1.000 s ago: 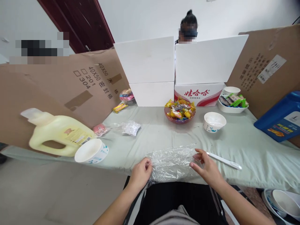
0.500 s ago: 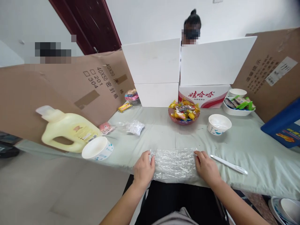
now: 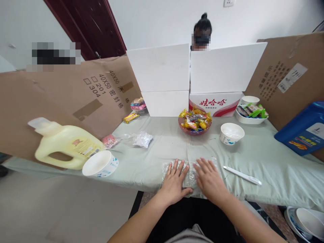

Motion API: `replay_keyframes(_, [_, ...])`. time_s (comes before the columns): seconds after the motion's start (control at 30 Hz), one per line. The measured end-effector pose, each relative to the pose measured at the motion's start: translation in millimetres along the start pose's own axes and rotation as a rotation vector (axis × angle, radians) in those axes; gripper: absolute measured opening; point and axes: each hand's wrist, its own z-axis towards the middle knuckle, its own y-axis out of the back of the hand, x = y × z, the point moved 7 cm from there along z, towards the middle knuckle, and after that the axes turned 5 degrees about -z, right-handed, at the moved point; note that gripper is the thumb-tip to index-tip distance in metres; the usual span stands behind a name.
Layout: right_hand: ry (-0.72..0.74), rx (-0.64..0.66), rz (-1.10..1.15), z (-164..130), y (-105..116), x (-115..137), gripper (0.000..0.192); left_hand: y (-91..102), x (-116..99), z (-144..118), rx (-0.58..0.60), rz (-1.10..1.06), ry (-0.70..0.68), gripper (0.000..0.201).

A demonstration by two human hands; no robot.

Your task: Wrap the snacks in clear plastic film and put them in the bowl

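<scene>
Plastic wrap lies flat at the near table edge, dead centre in front of the person. Left hand is palm-down on its left half, fingers spread and flat, gripping nothing. Right hand is palm-down on its right half, same pose, open and flat. The hands sit just beside each other, the left thumb close to the right hand.

White pen lies at 3 o'clock of the wrap, near the right hand, not touching. Paper bowl sits at 9 o'clock on the left table edge, with the yellow jug just behind it on its side. A crumpled wrap scrap is at 11 o'clock, a pink packet left of that. The candy bowl is at 12 o'clock, mid-table; a second paper bowl is at 1 o'clock. A snack tray sits further back right. White boxes stand along the far edge, cardboard on both flanks. Green cloth covers the table.
</scene>
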Motion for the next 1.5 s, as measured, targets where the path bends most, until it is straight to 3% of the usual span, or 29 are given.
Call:
replay_keyframes(0.07, [0.098,0.090,0.056,4,-17,17,0.052,2.1,3,3,0.026,0.002,-0.029,0.090])
replay_keyframes(0.17, [0.047,0.171,0.050,1,-38,8,0.069,10.2,25,3,0.073,0.032,-0.032,0.082])
replay_keyframes(0.27, [-0.053,0.135,0.011,-15,-43,-19,0.076,24.3,60,-5,0.049,0.081,0.027,0.074])
replay_keyframes(0.37, [-0.095,0.037,-0.015,-38,-31,-39,0.083,37.2,80,-21,-0.047,0.093,0.061,0.071])
replay_keyframes(0.43, [-0.066,-0.016,-0.012,-53,-20,-43,0.091,42.0,76,-33,-0.135,0.065,0.020,0.063])
replay_keyframes(0.53, [0.081,0.000,0.038,-73,-7,-38,0.090,37.4,46,-52,-0.177,-0.040,-0.198,0.055])
replay_keyframes(0.6, [0.147,0.016,0.093,-84,-2,-35,0.070,30.3,27,-61,-0.143,-0.116,-0.309,0.050])
replay_keyframes(0.67, [0.132,0.007,0.149,-91,2,-39,0.046,27.1,19,-63,-0.119,-0.181,-0.325,0.029])
replay_keyframes(0.77, [0.095,-0.006,0.240,-96,6,-46,0.029,33.9,22,-58,-0.134,-0.299,-0.257,0.020])
replay_keyframes(0.93, [0.039,0.034,0.370,-90,12,-50,0.031,51.1,36,-45,-0.152,-0.465,-0.082,0.017])
replay_keyframes(1.0, [-0.004,0.047,0.429,-85,12,-52,0.022,53.7,39,-40,-0.156,-0.476,-0.029,0.017])
replay_keyframes(1.13, [-0.276,0.042,0.517,-71,3,-70,0.024,53.4,52,-26,-0.225,-0.422,0.161,0.019])
replay_keyframes(1.27, [-0.479,0.053,0.356,-55,-9,-81,0.033,48.1,64,-7,-0.289,-0.235,0.328,0.015])
replay_keyframes(1.5, [-0.567,0.101,-0.022,-45,-19,-75,0.023,30.5,67,8,-0.291,0.041,0.400,0.012])
